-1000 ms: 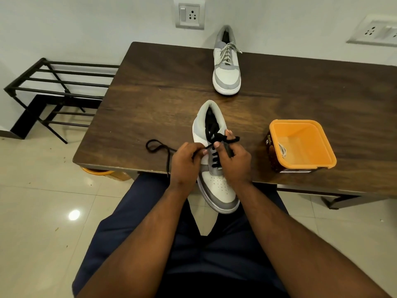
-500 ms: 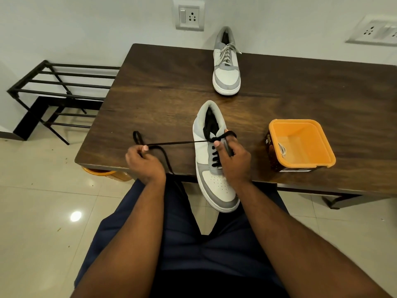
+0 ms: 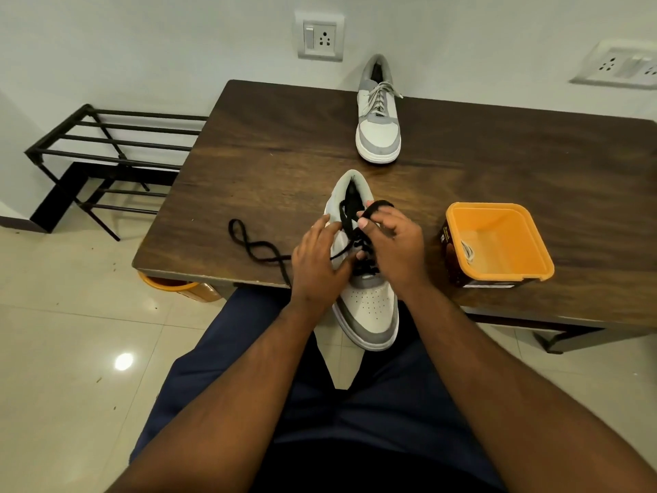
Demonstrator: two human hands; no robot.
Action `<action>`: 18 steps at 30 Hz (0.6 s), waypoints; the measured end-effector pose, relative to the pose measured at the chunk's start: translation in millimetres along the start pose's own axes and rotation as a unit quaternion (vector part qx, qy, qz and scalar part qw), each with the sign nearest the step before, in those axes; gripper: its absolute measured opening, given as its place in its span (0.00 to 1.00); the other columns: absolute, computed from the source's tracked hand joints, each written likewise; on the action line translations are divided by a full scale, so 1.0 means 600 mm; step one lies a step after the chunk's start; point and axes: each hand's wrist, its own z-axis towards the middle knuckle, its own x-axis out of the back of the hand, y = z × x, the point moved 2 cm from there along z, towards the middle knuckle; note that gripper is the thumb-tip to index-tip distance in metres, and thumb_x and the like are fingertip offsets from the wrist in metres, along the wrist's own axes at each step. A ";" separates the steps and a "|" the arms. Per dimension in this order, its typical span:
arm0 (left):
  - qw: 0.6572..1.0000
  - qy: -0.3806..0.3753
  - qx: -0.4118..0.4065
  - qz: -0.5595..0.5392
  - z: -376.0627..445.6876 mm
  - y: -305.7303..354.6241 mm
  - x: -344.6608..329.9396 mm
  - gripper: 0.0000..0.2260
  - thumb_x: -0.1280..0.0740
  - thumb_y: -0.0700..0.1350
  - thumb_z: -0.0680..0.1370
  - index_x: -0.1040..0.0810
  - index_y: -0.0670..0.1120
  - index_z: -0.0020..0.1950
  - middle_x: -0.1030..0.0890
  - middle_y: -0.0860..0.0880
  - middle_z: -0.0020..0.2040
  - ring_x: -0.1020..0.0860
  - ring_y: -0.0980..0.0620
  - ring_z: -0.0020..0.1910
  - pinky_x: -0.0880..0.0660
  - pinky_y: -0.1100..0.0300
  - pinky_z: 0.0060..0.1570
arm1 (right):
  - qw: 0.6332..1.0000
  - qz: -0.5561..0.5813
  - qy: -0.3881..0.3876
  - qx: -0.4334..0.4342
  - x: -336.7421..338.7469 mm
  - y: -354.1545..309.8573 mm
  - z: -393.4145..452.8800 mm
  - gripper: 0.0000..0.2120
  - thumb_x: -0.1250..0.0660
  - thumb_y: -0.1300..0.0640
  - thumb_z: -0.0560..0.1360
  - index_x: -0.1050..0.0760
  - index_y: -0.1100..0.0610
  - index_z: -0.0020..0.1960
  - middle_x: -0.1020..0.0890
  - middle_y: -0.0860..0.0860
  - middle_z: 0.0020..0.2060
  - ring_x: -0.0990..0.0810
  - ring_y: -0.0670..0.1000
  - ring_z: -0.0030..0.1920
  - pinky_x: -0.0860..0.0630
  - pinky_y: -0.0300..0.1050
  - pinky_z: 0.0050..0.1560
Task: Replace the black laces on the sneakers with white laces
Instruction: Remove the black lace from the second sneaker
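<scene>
A white and grey sneaker [image 3: 368, 307] lies at the table's near edge, toe hanging over toward me. Its black lace [image 3: 254, 243] is partly pulled out, with one loose end trailing left across the table. My left hand [image 3: 318, 261] rests on the sneaker's left side, fingers at the eyelets and touching the lace. My right hand [image 3: 389, 243] pinches a loop of the black lace above the tongue. A second sneaker [image 3: 378, 131] with white laces stands at the table's far edge. An orange tub [image 3: 497, 240] to the right holds a white lace [image 3: 468, 251].
The dark wooden table [image 3: 284, 144] stands against a white wall with sockets. A black metal rack [image 3: 106, 154] is on the floor to the left. An orange object [image 3: 170, 284] shows under the table's near left corner. My legs are below the table edge.
My left hand let go of the lace end it had pulled out to the left and came back to the sneaker. My right hand lifted a loop of lace higher.
</scene>
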 end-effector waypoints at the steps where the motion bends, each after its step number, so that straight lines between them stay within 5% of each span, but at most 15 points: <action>1: 1.000 -0.016 0.014 -0.001 0.003 0.001 0.001 0.31 0.34 0.62 0.74 0.30 0.47 0.72 0.31 0.46 0.74 0.32 0.46 0.72 0.36 0.46 0.66 | 0.999 0.032 0.002 -0.003 0.005 -0.022 0.004 0.05 0.29 0.58 0.75 0.17 0.56 0.50 0.16 0.49 0.47 0.18 0.45 0.50 0.21 0.48 0.56; 9: 0.998 -0.056 0.031 -0.002 0.015 0.007 0.005 0.27 0.30 0.57 0.75 0.33 0.62 0.73 0.38 0.55 0.77 0.33 0.54 0.72 0.44 0.45 0.69 | 0.990 0.128 -0.014 0.057 0.053 -0.235 0.116 0.04 0.34 0.63 0.78 0.22 0.58 0.45 0.16 0.50 0.33 0.19 0.48 0.31 0.24 0.43 0.31; 14: 0.996 -0.073 0.057 -0.007 0.026 0.015 0.016 0.26 0.28 0.57 0.73 0.30 0.63 0.70 0.37 0.57 0.76 0.32 0.57 0.69 0.49 0.50 0.68 | 0.984 0.120 0.020 0.133 0.105 -0.326 0.195 0.02 0.35 0.62 0.75 0.24 0.60 0.45 0.17 0.54 0.37 0.19 0.48 0.34 0.22 0.43 0.36; 18: 0.996 -0.077 0.039 0.000 0.030 0.022 0.021 0.25 0.28 0.56 0.73 0.28 0.61 0.70 0.35 0.56 0.75 0.32 0.55 0.69 0.47 0.44 0.71 | 0.991 0.041 0.029 0.125 0.115 -0.320 0.244 0.02 0.34 0.60 0.73 0.25 0.55 0.42 0.18 0.51 0.39 0.17 0.47 0.38 0.21 0.42 0.37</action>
